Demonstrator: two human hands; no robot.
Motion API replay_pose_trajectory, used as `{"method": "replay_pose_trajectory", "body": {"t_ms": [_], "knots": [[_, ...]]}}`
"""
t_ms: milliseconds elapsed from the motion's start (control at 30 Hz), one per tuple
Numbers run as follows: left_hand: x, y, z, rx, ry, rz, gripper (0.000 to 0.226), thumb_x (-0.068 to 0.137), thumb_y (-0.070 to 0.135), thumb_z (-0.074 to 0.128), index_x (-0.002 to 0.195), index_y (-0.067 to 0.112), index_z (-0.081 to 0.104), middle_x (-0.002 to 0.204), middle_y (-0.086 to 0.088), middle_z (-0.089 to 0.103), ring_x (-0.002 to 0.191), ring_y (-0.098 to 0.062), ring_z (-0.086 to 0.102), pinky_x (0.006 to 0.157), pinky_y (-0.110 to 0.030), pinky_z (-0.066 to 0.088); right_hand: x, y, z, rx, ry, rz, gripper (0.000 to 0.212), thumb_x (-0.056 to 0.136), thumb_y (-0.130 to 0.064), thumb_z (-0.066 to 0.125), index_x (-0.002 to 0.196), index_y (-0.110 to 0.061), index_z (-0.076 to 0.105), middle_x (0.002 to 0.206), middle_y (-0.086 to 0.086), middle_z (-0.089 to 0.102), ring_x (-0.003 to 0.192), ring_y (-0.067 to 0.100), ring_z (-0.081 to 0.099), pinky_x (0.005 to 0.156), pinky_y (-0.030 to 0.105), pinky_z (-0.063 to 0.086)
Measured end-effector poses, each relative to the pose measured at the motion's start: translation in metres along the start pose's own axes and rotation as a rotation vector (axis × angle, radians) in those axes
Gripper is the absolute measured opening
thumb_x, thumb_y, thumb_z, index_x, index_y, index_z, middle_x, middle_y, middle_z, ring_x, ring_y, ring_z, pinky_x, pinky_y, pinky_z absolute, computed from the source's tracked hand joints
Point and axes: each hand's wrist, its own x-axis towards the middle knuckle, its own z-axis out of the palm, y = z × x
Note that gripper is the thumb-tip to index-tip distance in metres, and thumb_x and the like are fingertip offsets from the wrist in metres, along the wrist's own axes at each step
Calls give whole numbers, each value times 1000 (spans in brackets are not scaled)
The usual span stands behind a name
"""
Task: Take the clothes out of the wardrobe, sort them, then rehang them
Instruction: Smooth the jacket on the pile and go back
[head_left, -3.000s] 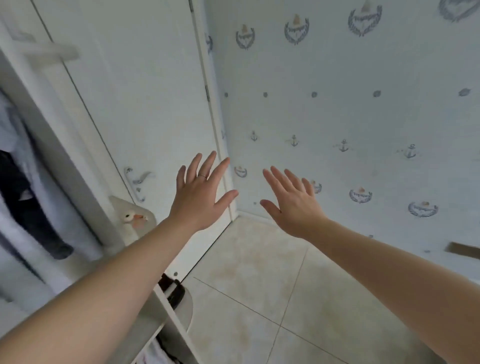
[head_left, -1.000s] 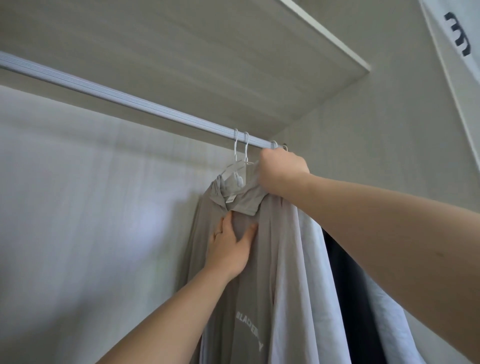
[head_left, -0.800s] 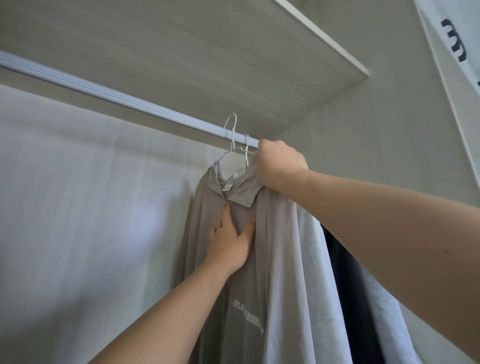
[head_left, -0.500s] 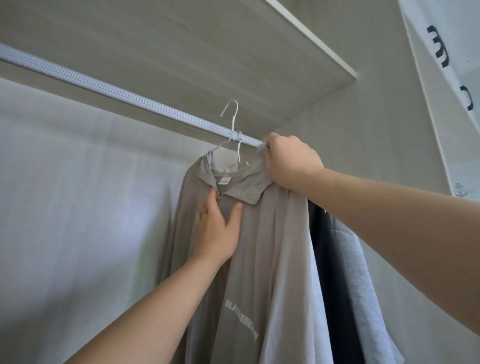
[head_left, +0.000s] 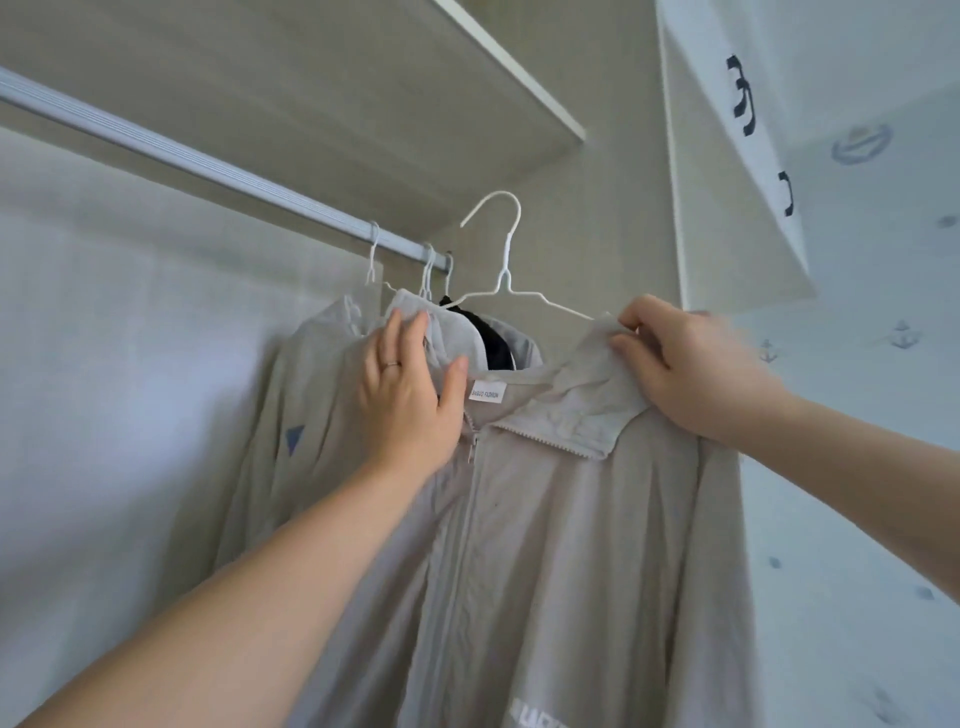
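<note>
Overhead, we hold a beige zip jacket (head_left: 545, 519) on its white wire hanger (head_left: 506, 249) just in front of the wardrobe. The hook is clear of the rail (head_left: 208, 161) and raised before the shelf (head_left: 363, 78) edge. Our right grip (head_left: 691, 369) pinches the collar's far corner, where the wire runs into the cloth. Our left grip (head_left: 410, 395) lies flat, fingers straight, on the opposite shoulder beside the neck label, clasping nothing. Other hangers sit on the rail behind, carrying a pale top (head_left: 301, 395), a grey hooded piece (head_left: 452, 332) and something black (head_left: 488, 338). We judge this first removal nearly done. The risk is that the wire sits high and loose in the neckline, so a tilt toward the unheld side could let the jacket slide off. The free hook is also near the neighbouring hooks, and a careless swing could snag them.
</note>
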Motion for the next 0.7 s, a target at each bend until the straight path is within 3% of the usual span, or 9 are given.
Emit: {"method": "replay_pose_trajectory", "body": {"t_ms": [100,200,367,467,567,633,700], "knots": [[-12,44,17,-14,-12,90,56,95,38,47,144,11,47,150,-10,46,140,-34,35,113,-45,27,-34,33,-41,-54,-10,13,12,96,-29,53,95,-17,53,61,-7,51,64,30,53,57,38,44],[-26,93,37,-55,7,147,40,97,30,49,132,11,58,126,-12,62,120,-36,50,100,-46,39,-67,66,-89,-129,-22,50,13,94,-34,50,94,-21,51,59,-13,47,59,23,47,54,35,41],[-56,179,73,-179,-7,195,25,100,23,41,104,13,63,103,-8,65,91,-35,55,78,-44,40,-122,112,-173,-265,-36,126,11,93,-32,54,94,-21,52,61,-13,51,57,22,47,49,28,39],[-78,234,99,-311,-59,204,22,99,19,43,100,11,64,100,-6,66,88,-34,54,76,-45,40,-156,135,-222,-332,-69,184,12,92,-34,53,92,-23,53,61,-12,51,56,20,48,52,34,41],[-105,290,127,-425,-99,195,21,99,18,45,99,11,64,100,-6,65,89,-34,54,78,-44,40,-194,156,-269,-394,-95,262,8,92,-33,54,91,-25,53,61,-11,52,58,5,49,50,29,37],[-127,328,146,-470,-139,193,18,100,19,45,99,13,62,100,-3,65,91,-33,54,79,-42,39,-222,169,-300,-454,-126,308,7,93,-31,56,91,-25,53,63,-11,55,60,4,50,51,23,38],[-155,366,165,-542,-189,168,16,101,18,46,98,15,61,99,0,64,92,-29,53,81,-40,37,-250,179,-331,-510,-164,374,7,93,-32,55,91,-26,52,64,-11,56,61,7,52,53,27,42]]}}
